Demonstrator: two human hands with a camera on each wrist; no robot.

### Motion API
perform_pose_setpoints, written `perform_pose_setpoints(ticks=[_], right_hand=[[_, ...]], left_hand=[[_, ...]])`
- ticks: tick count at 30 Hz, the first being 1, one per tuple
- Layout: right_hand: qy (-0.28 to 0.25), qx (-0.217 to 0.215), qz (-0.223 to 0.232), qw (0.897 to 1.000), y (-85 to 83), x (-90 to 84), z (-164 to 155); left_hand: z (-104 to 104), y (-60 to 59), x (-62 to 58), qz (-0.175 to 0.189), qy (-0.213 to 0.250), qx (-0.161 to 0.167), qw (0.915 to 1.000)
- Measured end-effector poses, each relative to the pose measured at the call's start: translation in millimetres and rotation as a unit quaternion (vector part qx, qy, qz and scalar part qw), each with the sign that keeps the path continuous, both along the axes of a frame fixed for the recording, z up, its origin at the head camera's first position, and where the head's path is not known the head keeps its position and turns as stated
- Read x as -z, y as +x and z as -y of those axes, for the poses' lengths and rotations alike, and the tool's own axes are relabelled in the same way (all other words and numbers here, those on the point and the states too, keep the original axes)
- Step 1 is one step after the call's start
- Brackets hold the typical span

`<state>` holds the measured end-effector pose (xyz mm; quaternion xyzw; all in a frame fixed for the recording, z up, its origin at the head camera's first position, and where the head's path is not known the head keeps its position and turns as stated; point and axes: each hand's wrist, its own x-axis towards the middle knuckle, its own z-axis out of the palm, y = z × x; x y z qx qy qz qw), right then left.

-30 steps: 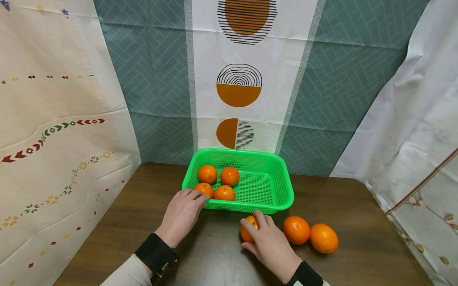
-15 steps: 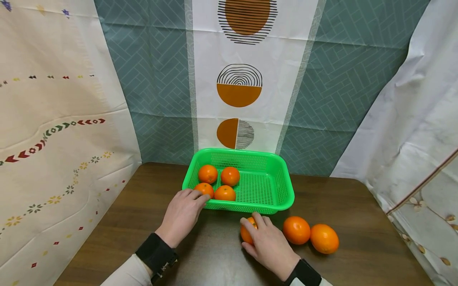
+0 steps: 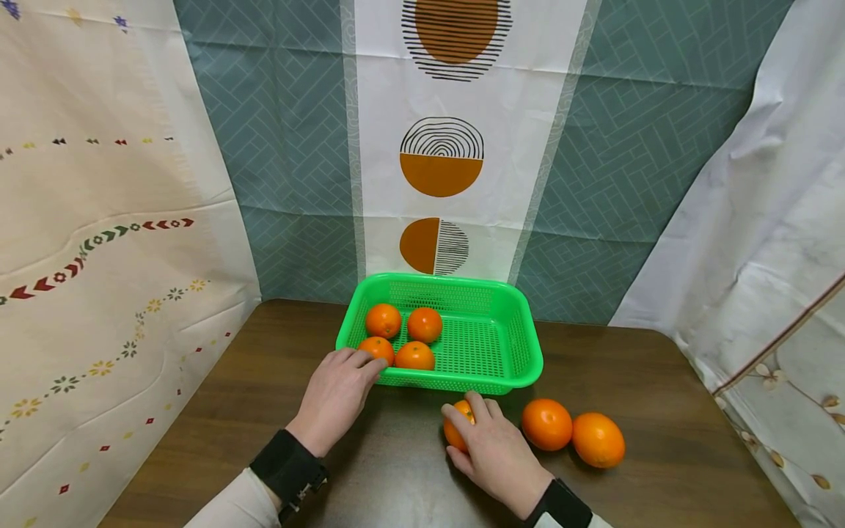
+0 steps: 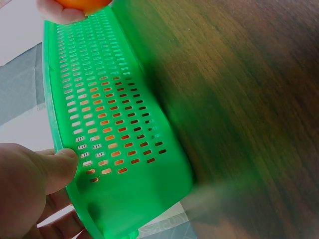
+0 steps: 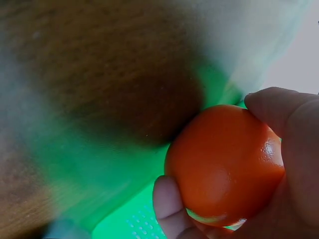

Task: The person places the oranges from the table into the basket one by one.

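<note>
My left hand [image 3: 337,396] holds the near left rim of a green perforated plastic basket [image 3: 502,293]. In the left wrist view, the thumb [image 4: 62,164] presses the basket's rim while the other fingers reach behind its wall. Inside the basket, several oranges [image 3: 425,325] sit toward the left side. Just in front of the basket, my right hand [image 3: 495,447] grips a single orange [image 5: 224,164] low over the table, thumb on one side and fingers on the other. Part of this fruit is hidden under the hand in the head view.
Two more oranges, a nearer one [image 3: 598,440] and its neighbour [image 3: 546,424], rest side by side on the brown wooden table [image 3: 218,440], right of my right hand. Behind the basket hangs a patterned cloth [image 3: 297,147]. Pale fabric drapes both sides.
</note>
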<state>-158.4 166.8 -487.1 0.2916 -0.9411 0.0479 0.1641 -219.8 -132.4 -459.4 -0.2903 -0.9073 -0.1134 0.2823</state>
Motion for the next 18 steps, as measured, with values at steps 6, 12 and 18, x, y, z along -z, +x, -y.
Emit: perform_pose_setpoints(ticks=[6,12,18], right_hand=[[0.007,-0.002,-0.017,1.000,-0.3,-0.2,0.1],[0.020,-0.005,-0.030,0.999,-1.3,0.3,0.2],[0.025,-0.008,-0.034,0.999,-0.5,-1.0,-0.2]], left_hand=[[0.1,-0.5,0.2,-0.006,-0.001,0.001,1.0000],[0.0,-1.3,0.1,-0.008,-0.003,0.001,1.0000],[0.2,-1.6,0.2,-0.008,-0.004,0.001,1.0000]])
